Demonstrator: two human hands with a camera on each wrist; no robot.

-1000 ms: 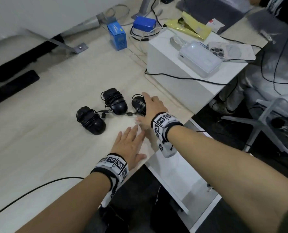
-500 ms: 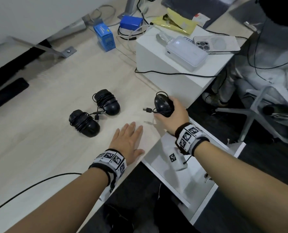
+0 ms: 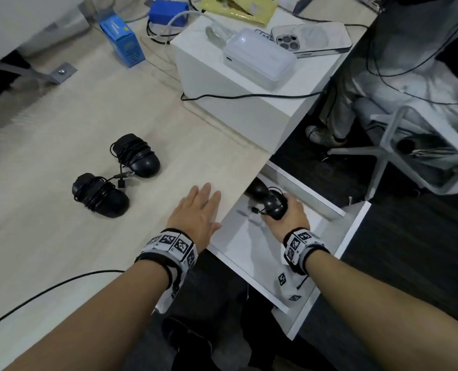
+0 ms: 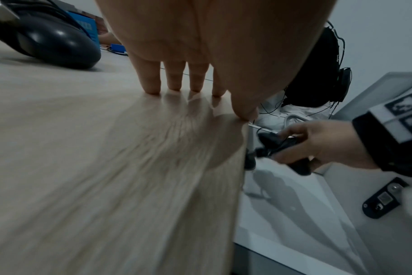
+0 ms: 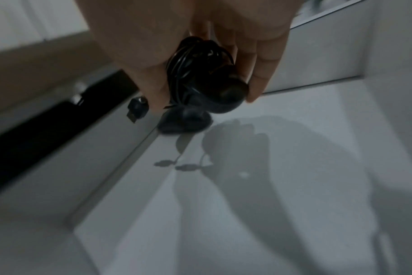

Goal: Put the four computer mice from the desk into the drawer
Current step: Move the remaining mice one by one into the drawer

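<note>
A black mouse (image 3: pixel 274 206), its cable wound around its body, is gripped in the right hand (image 3: pixel 286 218) with thumb and fingers curled about it. It is held low over the white floor of the open drawer (image 3: pixel 249 253), and its USB plug (image 5: pixel 136 109) is seen dangling beside the thumb. A second black mouse (image 3: pixel 257 190) is seen just beyond the held one, lying in the drawer at its far end, partly hidden under the table (image 3: pixel 48 236) edge; in the right wrist view it is blurred.

The left hand (image 3: pixel 195 215) is laid flat on the pale wooden table near its edge, fingers straight and slightly spread, with nothing held.

Farther left on the table, two more cable-wrapped black mice are seen: one nearer (image 3: pixel 100 195) and one farther (image 3: pixel 138 155), just beside each other, their cable ends meeting between them.

Beyond them, a white box (image 3: pixel 235 108) is set on the table, with a phone (image 3: pixel 312 38) on top.
</note>
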